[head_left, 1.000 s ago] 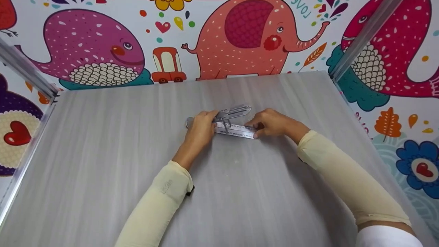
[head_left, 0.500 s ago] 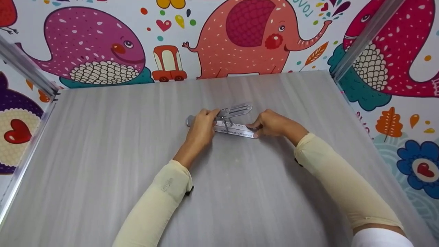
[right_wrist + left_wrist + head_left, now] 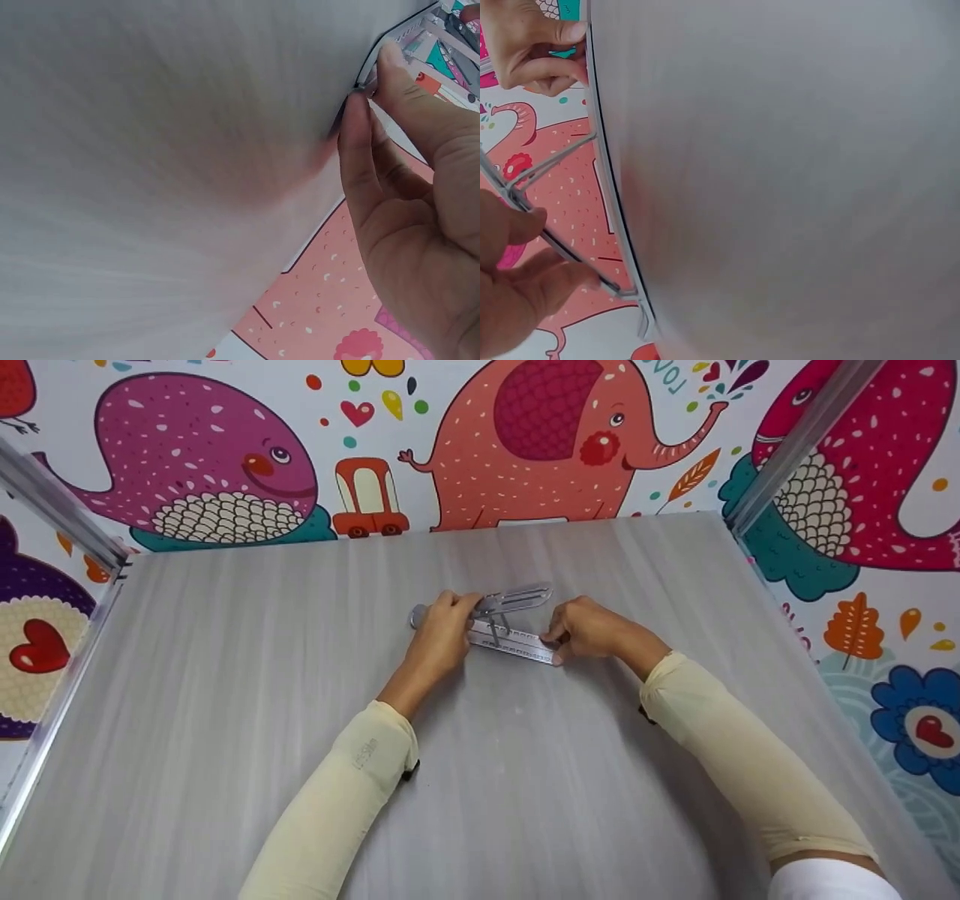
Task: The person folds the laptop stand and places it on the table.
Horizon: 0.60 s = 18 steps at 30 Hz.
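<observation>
Slightly beyond the middle of the table, a grey folding stand (image 3: pixel 514 643) is propped part open. Its flat base strip has rows of small square marks along both edges, and thin struts join it to a raised slotted upper arm (image 3: pixel 517 600). My left hand (image 3: pixel 440 630) covers the stand's left part; in the left wrist view its thumb and fingers (image 3: pixel 562 281) pinch the upper arm from both sides. At the base's right end, my right hand (image 3: pixel 592 628) pinches the tip between thumb and fingers, as the right wrist view also shows. A rounded grey end (image 3: pixel 418 616) sticks out beyond my left hand.
The stand is on a grey wood-grain table (image 3: pixel 300 675). A printed cartoon wall (image 3: pixel 480 442) rises behind it, with metal posts (image 3: pixel 802 446) at both back corners. A metal rail (image 3: pixel 60 712) runs along the left side.
My right hand has shifted very slightly left at the base's end. The left hand keeps its hold, and the stand's opening looks nearly the same.
</observation>
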Each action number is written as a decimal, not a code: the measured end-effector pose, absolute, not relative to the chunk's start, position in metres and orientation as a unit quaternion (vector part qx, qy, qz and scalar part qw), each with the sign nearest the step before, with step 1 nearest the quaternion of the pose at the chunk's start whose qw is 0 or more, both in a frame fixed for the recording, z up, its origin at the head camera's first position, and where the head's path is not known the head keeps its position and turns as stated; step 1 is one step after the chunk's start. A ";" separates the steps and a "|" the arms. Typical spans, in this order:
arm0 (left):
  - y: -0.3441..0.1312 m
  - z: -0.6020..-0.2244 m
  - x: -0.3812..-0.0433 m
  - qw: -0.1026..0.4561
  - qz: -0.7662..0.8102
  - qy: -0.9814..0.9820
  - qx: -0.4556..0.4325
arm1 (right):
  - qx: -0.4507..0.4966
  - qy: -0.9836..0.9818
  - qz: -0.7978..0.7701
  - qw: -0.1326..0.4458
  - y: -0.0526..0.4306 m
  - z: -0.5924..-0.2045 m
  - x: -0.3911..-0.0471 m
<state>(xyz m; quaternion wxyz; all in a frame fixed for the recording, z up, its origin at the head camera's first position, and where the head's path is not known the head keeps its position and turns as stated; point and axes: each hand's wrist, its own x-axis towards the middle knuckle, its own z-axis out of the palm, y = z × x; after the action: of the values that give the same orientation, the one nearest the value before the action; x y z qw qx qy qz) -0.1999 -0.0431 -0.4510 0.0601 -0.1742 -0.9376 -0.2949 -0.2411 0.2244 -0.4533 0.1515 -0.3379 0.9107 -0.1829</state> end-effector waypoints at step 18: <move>-0.057 -0.453 -0.219 -0.019 -0.301 -0.926 -0.227 | -0.355 0.906 -0.197 0.124 0.204 -0.464 -0.193</move>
<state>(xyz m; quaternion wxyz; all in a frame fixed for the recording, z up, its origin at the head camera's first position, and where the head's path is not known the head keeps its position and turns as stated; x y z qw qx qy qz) -0.2193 -0.0574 -0.4533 -0.0188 -0.2266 -0.9262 -0.3009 -0.1934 0.2041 -0.4639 0.1238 -0.3548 0.9055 -0.1970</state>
